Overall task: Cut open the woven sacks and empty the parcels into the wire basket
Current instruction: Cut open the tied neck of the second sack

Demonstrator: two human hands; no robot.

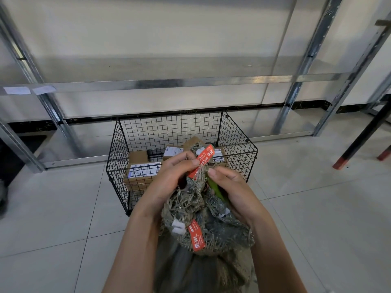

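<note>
Rack [148, 83] far, behind basket. Open floor [63, 208] left and right; table legs [359, 140] far right. Basket [237, 151] just beyond hands, top open, few boxes [138, 166] inside, so task looks partly done. Sack [222, 231] near, between forearms, neck bunched and frayed, contents not out. Left hand [171, 178] grips neck; right hand [232, 187] pinches it beside red tag [202, 160]. Green item [214, 189] under right palm, maybe cutter.

Two bare forearms, uncovered from the frame's lower edge to the wrists, end in a bare left hand [169, 178] and bare right hand [230, 187], with fingernails trimmed short.
</note>
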